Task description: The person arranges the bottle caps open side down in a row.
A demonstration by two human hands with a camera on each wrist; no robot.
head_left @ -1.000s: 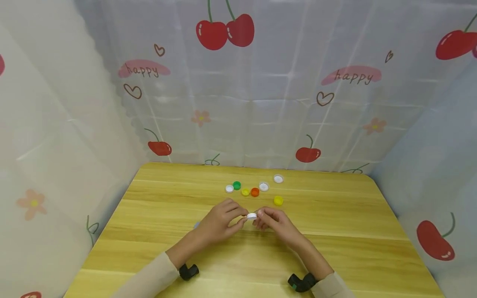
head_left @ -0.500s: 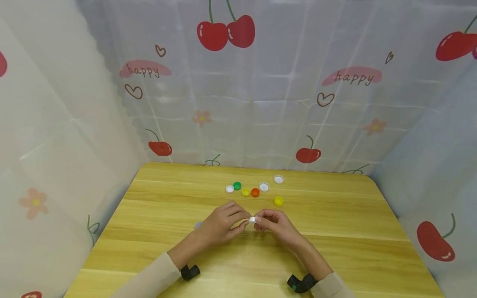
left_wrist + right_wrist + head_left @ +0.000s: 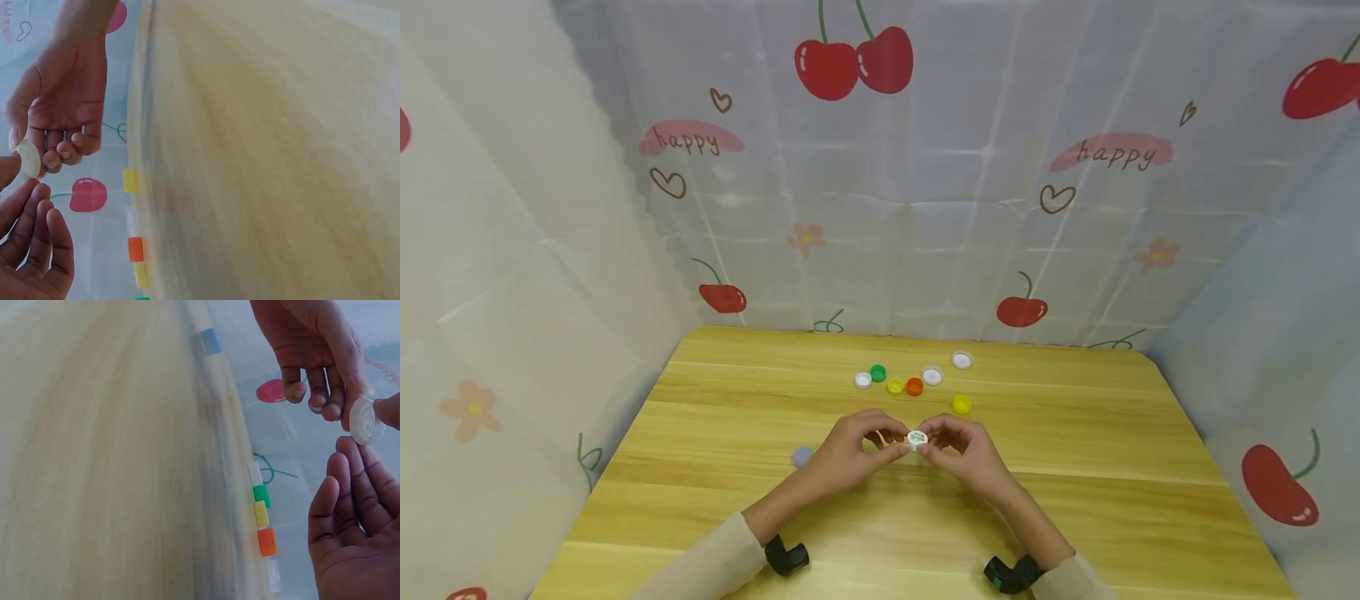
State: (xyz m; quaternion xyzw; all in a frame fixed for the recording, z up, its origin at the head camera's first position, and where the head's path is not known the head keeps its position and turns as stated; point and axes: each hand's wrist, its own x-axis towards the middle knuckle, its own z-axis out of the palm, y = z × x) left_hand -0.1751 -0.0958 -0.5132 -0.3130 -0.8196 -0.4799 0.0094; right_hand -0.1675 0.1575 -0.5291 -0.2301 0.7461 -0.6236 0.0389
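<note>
A small white bottle cap is held up between both hands, over the middle of the table. My left hand pinches its left edge with thumb and fingertips, and my right hand pinches the right edge the same way. In the head view the cap's face with dark print is turned up. The right wrist view shows the hollow, ringed underside of the cap. Seen from the left wrist, the cap appears edge-on at the left, partly behind a thumb.
Several caps lie beyond the hands: white, green, yellow, orange, two clear-white ones and another yellow. A grey-blue cap lies beside the left wrist. A cherry-print curtain surrounds the wooden table.
The white cap has been turned between the fingers, from side-on to its printed face showing upward. Both hands have shifted slightly right, and more of the grey-blue cap shows.
</note>
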